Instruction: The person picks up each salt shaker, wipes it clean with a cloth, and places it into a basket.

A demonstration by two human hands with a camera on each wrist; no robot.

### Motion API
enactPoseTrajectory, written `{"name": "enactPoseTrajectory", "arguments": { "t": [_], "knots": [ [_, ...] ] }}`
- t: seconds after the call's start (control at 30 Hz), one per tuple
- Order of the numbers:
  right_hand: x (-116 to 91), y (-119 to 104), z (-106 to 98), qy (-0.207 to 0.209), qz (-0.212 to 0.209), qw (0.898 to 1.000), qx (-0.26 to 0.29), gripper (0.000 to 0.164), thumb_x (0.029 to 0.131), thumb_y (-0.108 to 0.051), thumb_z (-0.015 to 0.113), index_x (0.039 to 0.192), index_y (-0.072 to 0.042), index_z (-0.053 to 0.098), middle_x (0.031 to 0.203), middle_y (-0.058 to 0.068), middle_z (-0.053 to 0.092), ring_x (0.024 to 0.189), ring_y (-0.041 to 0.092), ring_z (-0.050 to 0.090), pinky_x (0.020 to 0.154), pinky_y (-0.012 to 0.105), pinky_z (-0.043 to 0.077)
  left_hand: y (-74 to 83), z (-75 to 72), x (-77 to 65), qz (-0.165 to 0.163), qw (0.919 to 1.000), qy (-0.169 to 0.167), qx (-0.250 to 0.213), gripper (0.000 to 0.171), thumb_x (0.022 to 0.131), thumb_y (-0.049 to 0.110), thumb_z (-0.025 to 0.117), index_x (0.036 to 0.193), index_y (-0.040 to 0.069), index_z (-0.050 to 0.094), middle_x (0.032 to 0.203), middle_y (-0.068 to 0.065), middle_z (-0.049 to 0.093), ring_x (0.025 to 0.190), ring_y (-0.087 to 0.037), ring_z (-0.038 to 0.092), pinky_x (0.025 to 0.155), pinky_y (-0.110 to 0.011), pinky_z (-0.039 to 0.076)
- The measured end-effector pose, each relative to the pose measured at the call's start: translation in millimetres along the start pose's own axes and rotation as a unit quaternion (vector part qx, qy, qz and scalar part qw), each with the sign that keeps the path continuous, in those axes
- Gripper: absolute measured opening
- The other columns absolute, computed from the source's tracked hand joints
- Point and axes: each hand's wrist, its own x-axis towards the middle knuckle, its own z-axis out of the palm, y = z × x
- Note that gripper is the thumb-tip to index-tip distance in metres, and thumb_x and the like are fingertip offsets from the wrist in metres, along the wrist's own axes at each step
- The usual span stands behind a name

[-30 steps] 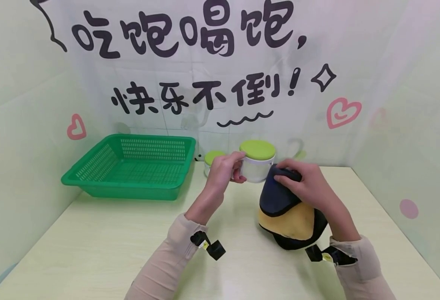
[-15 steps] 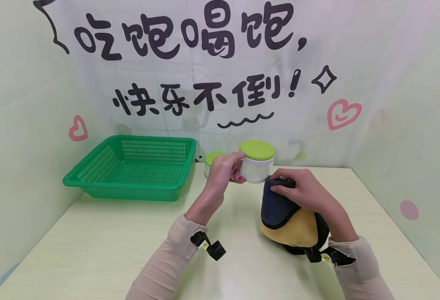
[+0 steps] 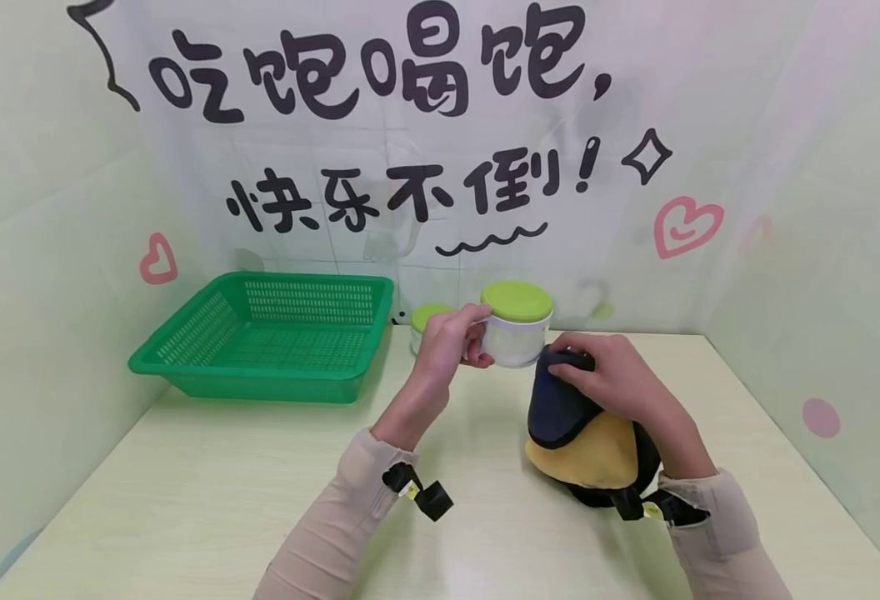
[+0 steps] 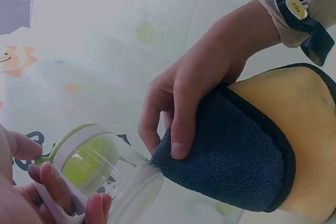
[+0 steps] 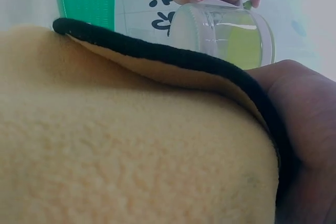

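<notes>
My left hand grips the pale handle of a clear jar with a green lid. The jar is held above the table, and in the left wrist view it tilts. My right hand pinches a folded cloth, dark blue on one side and yellow on the other with black edging. At the jar's lower edge, the blue corner of the cloth appears to touch the glass. Yellow cloth fills most of the right wrist view and hides part of the right hand.
A green perforated basket stands at the back left of the pale wooden table. Partly behind my left hand is a smaller jar with a green lid. A printed white curtain closes off the back.
The right hand and cloth dipped along the jar's lower edge, then came back up a little. The left hand has kept the jar nearly still.
</notes>
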Motion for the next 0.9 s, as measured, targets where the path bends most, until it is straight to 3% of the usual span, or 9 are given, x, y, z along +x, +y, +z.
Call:
{"name": "enactPoseTrajectory", "arguments": {
  "t": [0.2, 0.43, 0.9],
  "knots": [
    [-0.2, 1.6, -2.5, 0.051, -0.020, 0.998, -0.025, 0.016, 0.085, -0.022, 0.073, 0.100, -0.022, 0.069, 0.094, -0.005, 0.071, 0.085, 0.012, 0.063, 0.078, 0.037, 0.052, -1.9, 1.8, 1.2, -0.003, 1.0000, -0.005, 0.001, 0.047, 0.087, 0.036, 0.056, 0.054, 0.005, 0.043, 0.047, -0.004, 0.040, 0.048, -0.023, 0.055, 0.060, -0.034, 0.055],
    [-1.3, -0.6, -7.7, 0.140, -0.043, 0.988, -0.047, 0.015, 0.085, -0.019, 0.072, 0.099, -0.017, 0.068, 0.092, 0.000, 0.073, 0.081, 0.016, 0.067, 0.072, 0.039, 0.053, -2.2, 4.5, 3.1, -0.002, 0.9999, -0.012, 0.012, 0.048, 0.086, 0.038, 0.055, 0.054, 0.005, 0.044, 0.047, -0.003, 0.040, 0.049, -0.023, 0.055, 0.060, -0.034, 0.055],
    [1.0, 0.1, -6.9, 0.154, -0.008, 0.988, -0.024, 0.019, 0.085, -0.015, 0.069, 0.103, -0.013, 0.068, 0.097, 0.008, 0.072, 0.083, 0.022, 0.066, 0.074, 0.042, 0.052, -1.5, 3.0, 2.7, -0.005, 0.9998, -0.022, 0.000, 0.045, 0.084, 0.034, 0.055, 0.053, 0.006, 0.040, 0.048, -0.003, 0.036, 0.047, -0.023, 0.051, 0.059, -0.034, 0.054]
  ]
}}
